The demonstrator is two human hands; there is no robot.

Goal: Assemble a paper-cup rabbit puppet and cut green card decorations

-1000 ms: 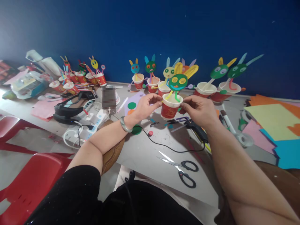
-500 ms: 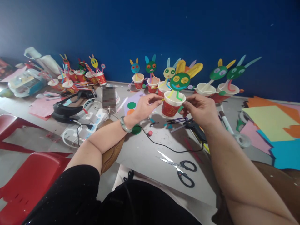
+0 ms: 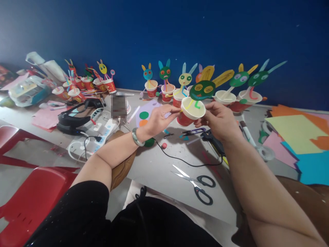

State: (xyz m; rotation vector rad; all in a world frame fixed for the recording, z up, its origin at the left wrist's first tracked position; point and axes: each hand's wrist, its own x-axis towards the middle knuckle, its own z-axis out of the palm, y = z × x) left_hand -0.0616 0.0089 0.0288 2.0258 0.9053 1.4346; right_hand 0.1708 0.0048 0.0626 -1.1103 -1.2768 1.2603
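Note:
A red and white paper cup (image 3: pixel 185 120) is tilted, its open rim turned toward me. A green round face (image 3: pixel 203 90) with yellow ears, yellow eyes and a blue mouth rises from it on yellow and green strips. My left hand (image 3: pixel 162 120) pinches a small yellow strip at the cup's left side. My right hand (image 3: pixel 220 120) is closed at the cup's right side; its fingertips are partly hidden behind the cup. Behind stand similar cups with animal faces, among them a blue face (image 3: pixel 148 74) and a green face (image 3: pixel 165 72).
Open scissors (image 3: pixel 196 181) lie near the table's front edge. A black glue gun (image 3: pixel 213 142) with a cable is under my right hand. Coloured paper (image 3: pixel 295 133) lies right; a power strip (image 3: pixel 106 133) and black headset (image 3: pixel 74 118) lie left, beyond red chairs (image 3: pixel 38 192).
The cup has tipped toward me and to the right, showing more of its inside. The green face has moved right and lower with it, and both hands have stayed at its sides.

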